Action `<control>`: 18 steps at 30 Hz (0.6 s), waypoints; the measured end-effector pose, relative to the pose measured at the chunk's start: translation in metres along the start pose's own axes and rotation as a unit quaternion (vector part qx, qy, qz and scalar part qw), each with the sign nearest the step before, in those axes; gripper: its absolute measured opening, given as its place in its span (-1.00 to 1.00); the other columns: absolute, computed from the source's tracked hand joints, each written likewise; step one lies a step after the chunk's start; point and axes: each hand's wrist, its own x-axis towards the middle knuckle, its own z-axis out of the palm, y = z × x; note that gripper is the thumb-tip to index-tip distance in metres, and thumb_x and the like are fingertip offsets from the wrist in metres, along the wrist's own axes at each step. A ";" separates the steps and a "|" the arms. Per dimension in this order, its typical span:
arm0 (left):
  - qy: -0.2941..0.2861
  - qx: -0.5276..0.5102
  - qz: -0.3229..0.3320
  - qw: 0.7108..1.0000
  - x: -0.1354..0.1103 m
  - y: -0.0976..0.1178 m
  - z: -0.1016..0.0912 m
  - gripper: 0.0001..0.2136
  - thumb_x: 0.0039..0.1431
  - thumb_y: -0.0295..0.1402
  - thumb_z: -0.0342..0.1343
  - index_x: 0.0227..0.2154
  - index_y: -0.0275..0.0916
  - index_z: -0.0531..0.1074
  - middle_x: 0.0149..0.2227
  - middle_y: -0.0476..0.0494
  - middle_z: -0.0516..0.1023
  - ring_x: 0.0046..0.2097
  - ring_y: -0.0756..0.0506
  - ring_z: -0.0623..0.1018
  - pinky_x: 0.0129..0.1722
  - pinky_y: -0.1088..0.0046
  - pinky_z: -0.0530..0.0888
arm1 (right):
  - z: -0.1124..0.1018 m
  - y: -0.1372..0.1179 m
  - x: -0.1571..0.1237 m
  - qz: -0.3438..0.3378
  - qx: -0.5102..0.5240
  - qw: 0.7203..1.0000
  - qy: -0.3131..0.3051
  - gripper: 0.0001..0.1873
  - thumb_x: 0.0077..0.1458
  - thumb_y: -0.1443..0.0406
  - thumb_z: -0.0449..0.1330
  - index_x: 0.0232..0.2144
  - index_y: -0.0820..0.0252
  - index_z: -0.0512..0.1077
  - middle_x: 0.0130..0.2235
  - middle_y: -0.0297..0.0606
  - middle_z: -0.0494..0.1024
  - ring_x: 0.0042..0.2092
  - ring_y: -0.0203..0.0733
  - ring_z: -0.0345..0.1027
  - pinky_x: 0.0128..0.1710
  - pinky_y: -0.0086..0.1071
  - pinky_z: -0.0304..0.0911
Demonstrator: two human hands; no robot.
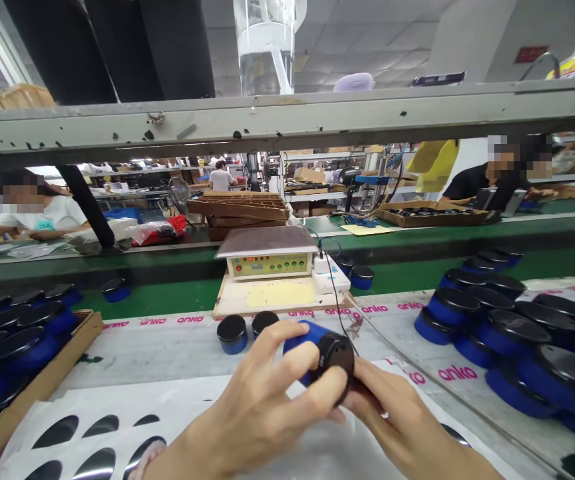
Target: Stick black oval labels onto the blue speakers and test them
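Both my hands hold a blue cylindrical speaker-like unit with a black round end cap turned to the right. My left hand wraps its fingers over the blue body and the cap's near side. My right hand grips the cap's lower right edge. Close to the left of the held unit stand two similar blue units with black tops. Under my hands lies a white sheet printed with black ovals. A thin black cable runs down toward the held unit.
A beige electronic test box with a keypad panel sits on a wooden board ahead. Several blue-and-black units are piled at right and in a wooden tray at left. A green conveyor belt and a grey beam cross the view; co-workers sit beyond.
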 end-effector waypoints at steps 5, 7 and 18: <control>-0.204 -0.070 -0.154 0.964 -0.005 -0.022 0.017 -0.35 0.00 -0.24 0.28 0.13 -0.28 0.18 0.04 -0.30 0.34 0.01 -0.26 0.43 -0.02 0.16 0.48 | -0.009 0.007 -0.012 0.003 -0.179 0.983 -0.047 -0.69 0.33 0.29 -0.12 -0.42 0.15 0.31 -0.53 -0.33 0.43 -0.55 -0.26 0.30 -0.54 -0.39 0.07; -0.219 -0.089 -0.244 0.940 -0.009 -0.038 0.032 -0.48 0.06 -0.33 0.19 0.09 -0.28 0.22 0.05 -0.30 0.33 0.05 -0.27 0.42 0.04 0.15 0.42 | -0.024 0.017 -0.006 0.097 -0.280 0.955 -0.015 -0.68 0.31 0.23 -0.10 -0.39 0.17 0.37 -0.52 -0.29 0.47 -0.52 -0.21 0.36 -0.51 -0.37 0.08; -0.278 -0.177 -0.370 0.868 -0.038 -0.070 0.103 -0.55 0.03 -0.37 0.16 0.04 -0.27 0.35 0.05 -0.33 0.36 0.04 -0.40 0.41 0.05 -0.11 0.28 | -0.079 0.168 0.105 0.460 -0.306 0.833 0.021 -0.67 0.21 0.21 0.15 -0.02 0.24 0.36 -0.03 -0.18 0.45 -0.12 -0.15 0.41 -0.16 -0.17 0.38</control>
